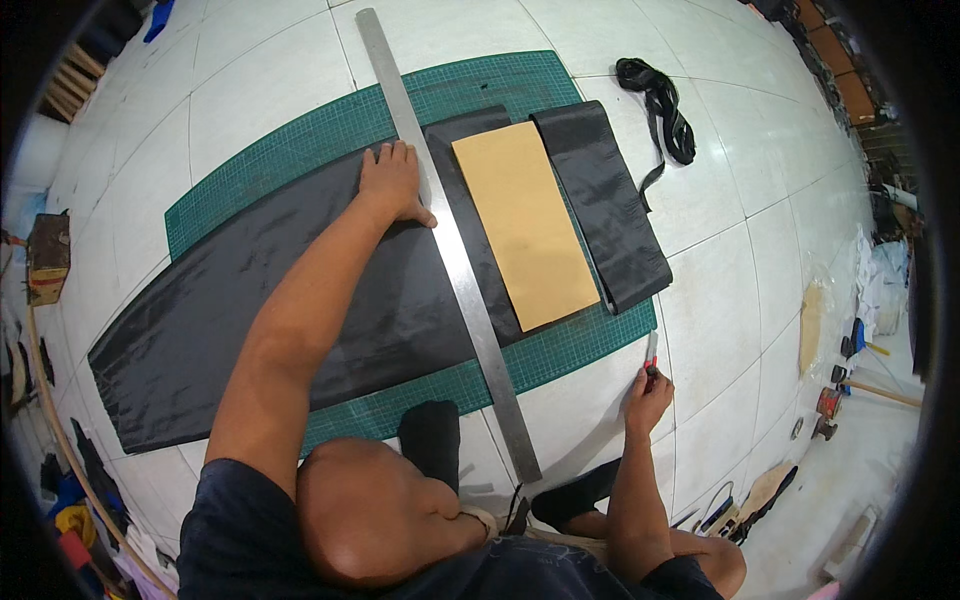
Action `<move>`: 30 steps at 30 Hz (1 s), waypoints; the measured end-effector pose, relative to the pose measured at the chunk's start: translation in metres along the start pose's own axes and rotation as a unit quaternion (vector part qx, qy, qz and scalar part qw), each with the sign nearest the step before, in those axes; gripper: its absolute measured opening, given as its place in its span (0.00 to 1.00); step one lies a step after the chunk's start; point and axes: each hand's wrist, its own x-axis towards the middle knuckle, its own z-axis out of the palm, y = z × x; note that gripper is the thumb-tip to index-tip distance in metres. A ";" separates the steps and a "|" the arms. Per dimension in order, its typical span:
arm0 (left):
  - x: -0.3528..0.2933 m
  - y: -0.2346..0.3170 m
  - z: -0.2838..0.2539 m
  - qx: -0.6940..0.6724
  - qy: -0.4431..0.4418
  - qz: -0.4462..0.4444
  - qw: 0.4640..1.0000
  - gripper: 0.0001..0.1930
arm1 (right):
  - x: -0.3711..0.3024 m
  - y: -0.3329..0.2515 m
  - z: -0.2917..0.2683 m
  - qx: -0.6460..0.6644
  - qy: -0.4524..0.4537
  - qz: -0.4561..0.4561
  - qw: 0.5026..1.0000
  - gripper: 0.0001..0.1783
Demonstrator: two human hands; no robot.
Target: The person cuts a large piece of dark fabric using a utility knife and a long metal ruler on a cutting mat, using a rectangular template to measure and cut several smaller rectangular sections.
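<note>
- By the right hand, a light-looking utility knife is grasped beside the cutting mat, blade pointing away.
- Across soft-looking black sheeting, a metal straightedge is laid, long axis far-left to near-right; likely stiff, slippery, best pinned mid-length.
- Nothing is clenched by the left hand, spread flat at its edge.

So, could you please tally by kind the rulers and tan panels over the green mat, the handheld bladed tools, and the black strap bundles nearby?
Metal ruler: 1
Tan panel over the mat: 1
Red-handled bladed tool in the right hand: 1
Black strap bundle: 1
Total: 4
</note>
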 end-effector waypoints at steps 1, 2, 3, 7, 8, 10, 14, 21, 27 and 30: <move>0.001 -0.001 0.000 -0.006 -0.009 0.001 1.000 0.72 | -0.003 -0.002 -0.003 0.014 -0.007 0.030 0.999 0.30; 0.001 -0.003 -0.001 -0.012 -0.018 0.001 1.000 0.73 | -0.005 -0.004 -0.005 0.027 -0.014 0.059 0.998 0.28; 0.000 -0.003 0.000 -0.012 -0.018 0.000 1.000 0.73 | -0.003 -0.008 -0.005 0.028 -0.014 0.058 0.998 0.28; -0.002 0.003 -0.003 0.007 -0.049 -0.005 0.999 0.78 | 0.032 -0.097 -0.020 0.282 -0.004 0.118 0.952 0.29; 0.000 0.006 -0.004 0.021 -0.055 -0.006 0.998 0.80 | 0.043 -0.118 -0.019 0.266 -0.061 0.086 0.958 0.28; -0.002 0.005 -0.002 0.034 -0.061 -0.012 0.997 0.80 | 0.047 -0.183 -0.005 0.177 -0.054 -0.116 0.976 0.25; 0.002 0.013 -0.004 0.042 -0.068 -0.013 0.997 0.80 | 0.043 -0.304 0.017 0.194 -0.205 -0.229 0.932 0.16; -0.003 0.004 -0.001 0.011 -0.058 -0.015 0.998 0.81 | 0.042 -0.435 0.080 0.074 -0.256 -0.324 0.908 0.15; -0.002 0.003 0.002 0.013 -0.062 -0.015 0.998 0.81 | 0.048 -0.459 0.101 0.098 -0.263 -0.299 0.912 0.16; -0.001 0.002 0.001 0.001 -0.064 -0.016 0.998 0.81 | 0.051 -0.460 0.103 0.103 -0.256 -0.323 0.905 0.15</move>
